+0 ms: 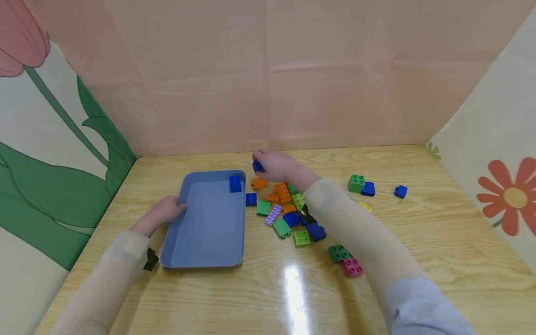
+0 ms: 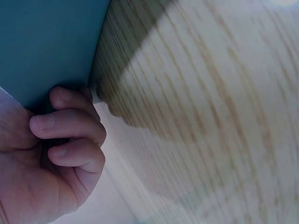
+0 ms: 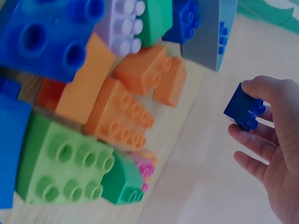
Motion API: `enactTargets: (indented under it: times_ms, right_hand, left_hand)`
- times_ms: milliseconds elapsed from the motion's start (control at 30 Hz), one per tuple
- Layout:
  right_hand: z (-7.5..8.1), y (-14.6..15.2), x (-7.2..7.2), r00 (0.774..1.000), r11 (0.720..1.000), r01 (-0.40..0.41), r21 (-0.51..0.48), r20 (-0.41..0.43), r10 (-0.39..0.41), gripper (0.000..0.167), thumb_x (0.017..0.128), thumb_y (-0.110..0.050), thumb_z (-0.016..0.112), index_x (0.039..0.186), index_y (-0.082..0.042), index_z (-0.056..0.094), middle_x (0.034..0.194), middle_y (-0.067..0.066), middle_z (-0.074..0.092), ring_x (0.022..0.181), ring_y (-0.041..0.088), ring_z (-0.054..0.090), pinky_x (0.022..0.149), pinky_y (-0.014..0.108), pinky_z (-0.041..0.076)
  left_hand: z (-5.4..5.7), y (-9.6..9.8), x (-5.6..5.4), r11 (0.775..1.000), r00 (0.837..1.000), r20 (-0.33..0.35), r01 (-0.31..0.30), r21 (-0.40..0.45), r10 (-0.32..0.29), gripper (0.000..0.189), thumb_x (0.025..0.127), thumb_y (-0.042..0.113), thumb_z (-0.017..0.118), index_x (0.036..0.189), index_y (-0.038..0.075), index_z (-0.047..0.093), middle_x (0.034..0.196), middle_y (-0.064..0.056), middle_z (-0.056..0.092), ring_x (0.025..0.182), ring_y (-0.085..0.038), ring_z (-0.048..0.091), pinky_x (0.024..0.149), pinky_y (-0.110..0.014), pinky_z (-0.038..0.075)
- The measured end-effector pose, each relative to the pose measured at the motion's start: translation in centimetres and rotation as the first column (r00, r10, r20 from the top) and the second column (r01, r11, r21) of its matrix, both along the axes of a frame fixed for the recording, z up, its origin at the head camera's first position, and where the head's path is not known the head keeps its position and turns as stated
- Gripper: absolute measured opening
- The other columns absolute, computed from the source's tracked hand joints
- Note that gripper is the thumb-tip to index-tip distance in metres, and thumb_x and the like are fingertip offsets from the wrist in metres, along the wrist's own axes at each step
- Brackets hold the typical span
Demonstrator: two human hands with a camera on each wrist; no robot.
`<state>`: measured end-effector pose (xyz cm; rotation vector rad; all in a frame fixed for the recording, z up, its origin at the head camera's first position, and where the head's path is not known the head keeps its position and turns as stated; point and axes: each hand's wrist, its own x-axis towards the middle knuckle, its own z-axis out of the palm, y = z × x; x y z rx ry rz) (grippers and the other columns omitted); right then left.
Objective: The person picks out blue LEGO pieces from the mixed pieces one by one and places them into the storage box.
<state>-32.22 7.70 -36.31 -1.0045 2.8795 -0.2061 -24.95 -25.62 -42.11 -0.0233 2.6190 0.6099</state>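
My left hand (image 1: 166,210) grips the left rim of a blue-grey tray (image 1: 205,266), thumb inside over the edge. In the left wrist view, its curled fingers (image 2: 70,123) lie against the tray's outer wall. One blue toy brick (image 1: 235,184) sits in the tray's far right corner. My right hand (image 1: 276,166) pinches another blue brick (image 3: 244,107) between thumb and fingertips, raised beyond the brick pile and right of the tray. Under and near that hand lie orange bricks (image 1: 282,192), a lilac brick (image 1: 273,215) and a light green brick (image 3: 65,156).
A blue brick (image 1: 251,199) lies by the tray's right wall. Further right are a green brick (image 1: 356,183) and a separate small blue brick (image 1: 400,191). A pink brick (image 1: 352,267) lies below the right forearm. A pinkish wall covering (image 1: 268,79) rises behind the table.
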Motion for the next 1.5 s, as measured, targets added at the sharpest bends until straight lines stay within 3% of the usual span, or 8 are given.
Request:
enactTargets:
  times_ms: [300, 533, 800, 1100, 1500]
  right_hand:
    - [0.1, -2.5, 1.4, 0.992, 0.992, -0.123, 0.034, -0.031, 0.125, 0.043, 0.094, -0.029, 0.065, 0.128, -0.006, 0.052, 0.113, 0.010, 0.057, 0.095, 0.022, 0.059, 0.086, 0.036, 0.050]
    - [-0.7, -4.8, 2.6, 0.977, 0.979, -0.198, 0.053, -0.074, 0.202, 0.044, 0.094, -0.031, 0.065, 0.129, -0.008, 0.054, 0.115, 0.008, 0.058, 0.099, 0.019, 0.059, 0.087, 0.034, 0.049]
    - [-1.5, -6.8, 3.6, 0.958, 0.958, -0.274, 0.084, -0.065, 0.280, 0.043, 0.094, -0.034, 0.065, 0.126, -0.008, 0.053, 0.113, 0.007, 0.058, 0.100, 0.019, 0.058, 0.087, 0.033, 0.049]
    - [-2.4, -8.1, 4.2, 0.960, 0.948, -0.266, 0.174, -0.045, 0.277, 0.043, 0.095, -0.039, 0.062, 0.124, -0.008, 0.056, 0.113, 0.006, 0.062, 0.099, 0.018, 0.060, 0.086, 0.032, 0.049]
    - [-3.5, -8.6, 4.6, 0.962, 0.928, -0.226, 0.295, -0.079, 0.260, 0.036, 0.093, -0.042, 0.064, 0.113, -0.012, 0.061, 0.093, -0.001, 0.063, 0.077, 0.011, 0.057, 0.066, 0.026, 0.048]
  left_hand:
    - [0.0, -0.1, 0.0, 1.000, 1.000, -0.008, 0.003, -0.002, -0.003, 0.044, 0.103, 0.019, 0.040, 0.125, -0.018, 0.048, 0.110, -0.027, 0.060, 0.099, -0.033, 0.060, 0.085, -0.045, 0.048]
    - [0.1, -0.1, 0.2, 1.000, 1.000, -0.024, 0.011, -0.006, -0.011, 0.041, 0.103, 0.019, 0.042, 0.120, -0.017, 0.051, 0.096, -0.020, 0.061, 0.086, -0.028, 0.058, 0.076, -0.041, 0.049]
    - [0.5, 0.2, 0.3, 1.000, 1.000, -0.006, -0.013, -0.001, 0.013, 0.041, 0.103, 0.019, 0.042, 0.124, -0.016, 0.050, 0.101, -0.022, 0.061, 0.090, -0.028, 0.060, 0.079, -0.040, 0.049]
    - [0.1, 0.2, 0.3, 1.000, 1.000, -0.003, -0.011, -0.008, 0.011, 0.043, 0.103, 0.019, 0.040, 0.125, -0.017, 0.048, 0.106, -0.024, 0.061, 0.094, -0.031, 0.060, 0.083, -0.044, 0.049]
    - [0.3, 0.1, 0.4, 1.000, 1.000, -0.021, 0.009, -0.014, -0.009, 0.042, 0.103, 0.018, 0.042, 0.122, -0.019, 0.050, 0.101, -0.023, 0.061, 0.091, -0.030, 0.059, 0.081, -0.044, 0.049]
